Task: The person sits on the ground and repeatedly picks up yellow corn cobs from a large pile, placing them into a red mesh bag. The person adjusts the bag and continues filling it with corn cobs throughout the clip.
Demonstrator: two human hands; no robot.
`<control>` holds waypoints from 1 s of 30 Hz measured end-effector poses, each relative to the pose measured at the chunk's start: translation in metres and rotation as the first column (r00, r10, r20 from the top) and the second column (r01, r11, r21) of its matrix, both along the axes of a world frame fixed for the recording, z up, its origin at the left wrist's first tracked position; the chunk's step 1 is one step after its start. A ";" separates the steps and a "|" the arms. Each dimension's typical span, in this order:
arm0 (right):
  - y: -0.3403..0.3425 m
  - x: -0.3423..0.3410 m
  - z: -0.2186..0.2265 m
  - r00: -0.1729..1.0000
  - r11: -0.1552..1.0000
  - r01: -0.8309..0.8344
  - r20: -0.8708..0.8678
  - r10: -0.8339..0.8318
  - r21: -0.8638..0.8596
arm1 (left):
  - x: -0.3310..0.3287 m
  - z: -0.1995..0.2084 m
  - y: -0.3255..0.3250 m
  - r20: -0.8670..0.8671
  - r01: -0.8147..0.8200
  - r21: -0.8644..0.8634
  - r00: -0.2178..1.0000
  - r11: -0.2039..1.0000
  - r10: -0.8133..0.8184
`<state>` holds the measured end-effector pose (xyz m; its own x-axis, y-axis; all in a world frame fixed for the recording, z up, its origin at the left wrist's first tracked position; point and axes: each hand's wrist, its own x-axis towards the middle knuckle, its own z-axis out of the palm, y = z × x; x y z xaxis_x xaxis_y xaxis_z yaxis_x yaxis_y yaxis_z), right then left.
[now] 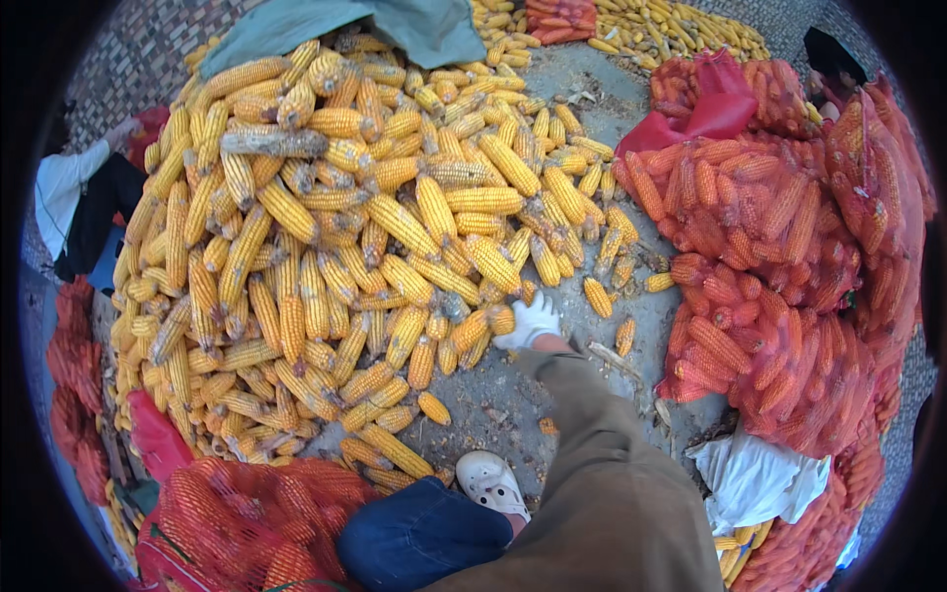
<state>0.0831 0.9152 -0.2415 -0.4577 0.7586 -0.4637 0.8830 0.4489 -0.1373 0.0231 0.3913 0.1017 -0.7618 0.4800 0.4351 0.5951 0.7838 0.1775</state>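
My right hand (533, 322), in a white glove, reaches out to the near right edge of a big heap of yellow corn ears (395, 212). Its thumb and fingers curve round the end of one ear of corn (500, 319) lying low on the heap. A brown sleeve (612, 464) covers that arm. My left hand is out of the picture. At the lower left, a red mesh sack (256, 518) filled with corn stands against the heap, beside a blue-trousered leg (424, 538) and a white clog (488, 481).
Stuffed red mesh sacks (760, 217) are piled along the right, with a crumpled white sack (760, 479) below. Loose ears (597, 296) lie on the grey ground (503, 409). Grey-green cloth (345, 30) covers the heap's top. Another person (84, 192) is at the far left.
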 end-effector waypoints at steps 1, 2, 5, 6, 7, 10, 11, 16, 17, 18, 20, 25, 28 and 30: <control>-0.008 -0.010 -0.003 0.999 0.999 0.044 0.012 -0.044 -0.004 | 0.000 0.000 -0.001 -0.006 0.004 0.005 1.000 1.000 -0.004; -0.013 -0.010 -0.012 0.986 0.988 0.152 -0.070 -0.153 -0.021 | -0.001 0.000 -0.002 -0.012 0.009 0.014 1.000 1.000 -0.008; -0.028 -0.001 -0.046 0.870 0.882 0.428 -0.176 -0.461 -0.196 | -0.005 0.000 -0.003 -0.024 0.022 0.024 0.999 0.999 -0.021; -0.030 0.004 -0.039 0.879 0.877 0.429 -0.123 -0.461 -0.216 | -0.004 0.000 -0.003 -0.029 0.025 0.031 0.999 0.999 -0.024; -0.037 0.009 -0.036 0.893 0.888 0.415 -0.098 -0.439 -0.197 | -0.004 0.001 -0.005 -0.036 0.025 0.036 0.999 0.999 -0.023; -0.061 0.029 -0.035 0.897 0.899 0.420 -0.095 -0.432 -0.124 | -0.005 0.001 -0.002 -0.048 0.059 0.065 0.997 0.996 -0.056; -0.073 0.037 -0.029 0.885 0.892 0.442 -0.117 -0.451 -0.099 | -0.007 -0.001 -0.001 -0.051 0.069 0.073 0.997 0.995 -0.065; -0.134 0.079 -0.030 0.321 0.553 0.358 -0.457 -0.830 -0.752 | -0.001 0.005 -0.012 -0.094 0.097 0.126 0.992 0.987 -0.086; -0.138 0.085 -0.018 0.169 0.464 0.288 -0.432 -0.886 -0.838 | 0.004 0.008 -0.024 -0.107 0.090 0.131 0.991 0.987 -0.076; -0.134 0.089 -0.005 0.018 0.414 0.225 -0.421 -0.907 -0.882 | 0.007 0.011 -0.039 -0.116 0.079 0.143 0.991 0.986 -0.063; -0.126 0.095 0.046 -0.208 0.435 0.057 -0.437 -0.875 -0.899 | 0.023 0.021 -0.078 -0.138 0.060 0.148 0.990 0.987 -0.039; -0.119 0.079 0.265 -0.293 0.682 -0.433 -0.624 -0.725 -0.589 | 0.044 0.050 -0.143 -0.123 0.253 0.147 0.964 0.956 -0.236; -0.160 0.035 0.394 -0.038 0.566 -0.796 -0.916 -0.400 -0.214 | 0.053 0.071 -0.146 -0.143 0.263 0.070 0.957 0.962 -0.252; -0.205 0.005 0.483 0.021 0.271 -0.962 -0.971 0.239 0.046 | 0.057 0.082 -0.150 -0.152 0.299 -0.002 0.943 0.954 -0.296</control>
<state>0.0879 0.7099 0.2415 -0.8659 -0.3364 0.3702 -0.4508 0.2042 -0.8689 0.0797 0.2411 0.1833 -0.5115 0.6645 0.5448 0.8214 0.5643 0.0830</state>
